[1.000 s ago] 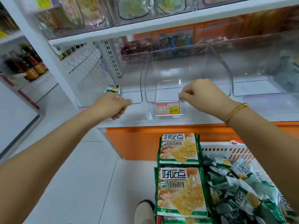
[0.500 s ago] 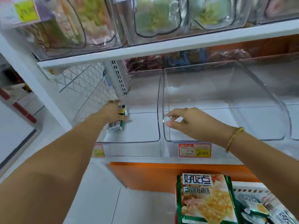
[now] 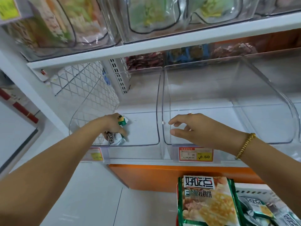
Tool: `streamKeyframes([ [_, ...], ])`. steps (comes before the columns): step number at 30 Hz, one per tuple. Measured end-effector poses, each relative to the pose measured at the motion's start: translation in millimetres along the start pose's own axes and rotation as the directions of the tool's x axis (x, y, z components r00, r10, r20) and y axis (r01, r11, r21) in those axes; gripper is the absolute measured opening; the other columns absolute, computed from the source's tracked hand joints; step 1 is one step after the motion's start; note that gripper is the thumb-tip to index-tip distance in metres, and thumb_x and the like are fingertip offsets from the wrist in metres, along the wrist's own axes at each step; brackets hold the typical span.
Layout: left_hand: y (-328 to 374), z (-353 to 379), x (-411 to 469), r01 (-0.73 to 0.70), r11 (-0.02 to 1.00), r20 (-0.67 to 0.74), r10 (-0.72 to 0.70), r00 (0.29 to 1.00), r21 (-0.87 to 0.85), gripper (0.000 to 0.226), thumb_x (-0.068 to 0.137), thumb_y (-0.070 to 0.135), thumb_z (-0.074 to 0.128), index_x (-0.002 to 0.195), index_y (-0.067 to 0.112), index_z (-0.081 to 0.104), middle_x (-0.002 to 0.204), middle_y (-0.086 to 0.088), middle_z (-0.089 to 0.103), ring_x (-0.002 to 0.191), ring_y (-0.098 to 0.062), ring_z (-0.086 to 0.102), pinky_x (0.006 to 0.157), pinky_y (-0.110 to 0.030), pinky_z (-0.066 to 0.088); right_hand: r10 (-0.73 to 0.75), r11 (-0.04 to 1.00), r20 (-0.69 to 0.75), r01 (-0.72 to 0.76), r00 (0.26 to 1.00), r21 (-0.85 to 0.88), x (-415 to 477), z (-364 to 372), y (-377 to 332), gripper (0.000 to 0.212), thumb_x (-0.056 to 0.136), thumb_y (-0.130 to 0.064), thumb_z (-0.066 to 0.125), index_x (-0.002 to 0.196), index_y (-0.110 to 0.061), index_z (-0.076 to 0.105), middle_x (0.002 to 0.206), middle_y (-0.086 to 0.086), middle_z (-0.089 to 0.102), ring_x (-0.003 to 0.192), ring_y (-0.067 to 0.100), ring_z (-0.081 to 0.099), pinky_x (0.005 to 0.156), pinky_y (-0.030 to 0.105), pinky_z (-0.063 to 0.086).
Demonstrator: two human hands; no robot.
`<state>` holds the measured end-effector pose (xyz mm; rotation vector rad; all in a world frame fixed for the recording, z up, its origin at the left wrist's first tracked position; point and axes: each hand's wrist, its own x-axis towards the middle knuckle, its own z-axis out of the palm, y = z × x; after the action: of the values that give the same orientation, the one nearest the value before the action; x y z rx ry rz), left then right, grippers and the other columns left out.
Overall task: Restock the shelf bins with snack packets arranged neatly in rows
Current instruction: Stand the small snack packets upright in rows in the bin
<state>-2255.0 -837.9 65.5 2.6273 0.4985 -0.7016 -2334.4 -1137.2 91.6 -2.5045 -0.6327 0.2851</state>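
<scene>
Loading first stock into end bin [image 3: 138, 145].
Grips small crinkled foil snack packets [image 3: 114, 139] in curled left hand [image 3: 112, 123], low at front-left of that rigid clear tub. Holds nothing in right hand [image 3: 200, 128], fingers loosely spread over neighbouring bin [image 3: 228, 143]. Likely next: lay flat, square to wall; fetch more from basket [image 3: 254, 191].

You have the white shelf [image 3: 140, 161] running across the middle of the frame, with clear bins standing on it side by side: the left bin [image 3: 143, 128] at lower centre-left and the middle bin [image 3: 228, 121] just beside it. Two price tags [image 3: 195, 154] sit at the front edge
</scene>
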Motion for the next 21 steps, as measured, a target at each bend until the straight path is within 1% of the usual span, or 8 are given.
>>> streamKeyframes([
  [2,0,2,-10,0.015,0.991,-0.006,-0.016,1.000,-0.134,0.060,0.071,0.020,0.081,0.117,0.014,0.042,0.099,-0.012,0.053,0.074,-0.027,0.060,0.050,-0.037,0.057,0.006,1.000,0.007,-0.006,1.000,-0.008,-7,-3,-2,0.039,0.093,-0.052,0.044,0.129,-0.038,0.049,0.129,-0.014,0.053,0.096,0.005,0.054,0.083,0.022,0.044],
  [4,1,2,-21,-0.005,0.946,-0.022,-0.003,1.000,-0.323,0.034,0.079,0.014,0.073,0.103,0.009,0.049,0.079,-0.012,0.060,0.063,-0.026,0.062,0.051,-0.040,0.058,0.014,1.000,0.009,-0.014,1.000,-0.007,-16,-8,-1,0.036,0.093,-0.051,0.045,0.126,-0.037,0.052,0.128,-0.014,0.053,0.096,0.005,0.054,0.077,0.019,0.043],
  [7,11,-9,-51,-0.144,0.798,-0.170,0.052,0.984,-0.585,0.020,0.087,0.014,0.064,0.102,0.012,0.051,0.071,-0.007,0.066,0.058,-0.021,0.064,0.053,-0.035,0.058,0.040,0.999,-0.020,-0.040,0.999,0.003,-33,-21,2,0.032,0.094,-0.049,0.047,0.121,-0.034,0.056,0.119,-0.015,0.055,0.094,0.005,0.057,0.069,0.016,0.042],
  [10,31,-21,-99,-0.411,0.661,-0.418,0.159,0.894,-0.628,0.024,0.088,0.014,0.062,0.108,0.019,0.051,0.087,-0.005,0.066,0.065,-0.015,0.065,0.051,-0.030,0.055,0.046,0.999,-0.095,-0.047,0.994,-0.006,-53,-39,6,0.027,0.094,-0.046,0.048,0.113,-0.033,0.061,0.102,-0.020,0.054,0.089,0.005,0.061,0.072,0.018,0.047],
  [13,49,-22,-161,-0.647,0.558,-0.562,0.347,0.751,-0.520,0.028,0.084,0.013,0.067,0.098,0.033,0.053,0.080,0.003,0.065,0.054,-0.002,0.063,0.044,-0.021,0.050,0.015,0.997,-0.193,-0.028,0.981,-0.066,-76,-60,12,0.019,0.094,-0.042,0.050,0.096,-0.030,0.065,0.089,-0.019,0.059,0.080,0.003,0.059,0.064,0.010,0.043],
  [15,64,-11,-203,-0.714,0.512,-0.504,0.506,0.700,-0.477,0.036,0.080,0.017,0.072,0.099,0.040,0.053,0.073,0.012,0.067,0.056,0.002,0.063,0.044,-0.016,0.048,-0.030,0.987,-0.242,-0.009,0.970,-0.160,-95,-73,20,0.020,0.093,-0.037,0.053,0.077,-0.028,0.059,0.076,-0.013,0.059,0.069,0.002,0.054,0.056,0.008,0.036],
  [17,83,10,-234,-0.749,0.495,-0.362,0.666,0.653,-0.441,0.046,0.072,0.022,0.080,0.098,0.051,0.056,0.074,0.021,0.067,0.064,0.004,0.063,0.050,-0.014,0.050,-0.067,0.968,-0.269,-0.003,0.961,-0.253,-119,-84,33,0.023,0.092,-0.034,0.056,0.070,-0.025,0.054,0.072,-0.008,0.058,0.068,0.004,0.051,0.059,0.012,0.033],
  [21,132,80,-262,-0.813,0.544,0.026,0.834,0.552,-0.207,0.051,0.072,0.041,0.079,0.113,0.051,0.050,0.098,0.028,0.062,0.088,0.005,0.060,0.077,-0.017,0.049,-0.078,0.892,-0.206,-0.024,0.975,-0.450,-176,-95,69,0.009,0.092,-0.029,0.056,0.093,-0.024,0.063,0.094,-0.009,0.057,0.090,0.013,0.053,0.074,0.024,0.037],
])
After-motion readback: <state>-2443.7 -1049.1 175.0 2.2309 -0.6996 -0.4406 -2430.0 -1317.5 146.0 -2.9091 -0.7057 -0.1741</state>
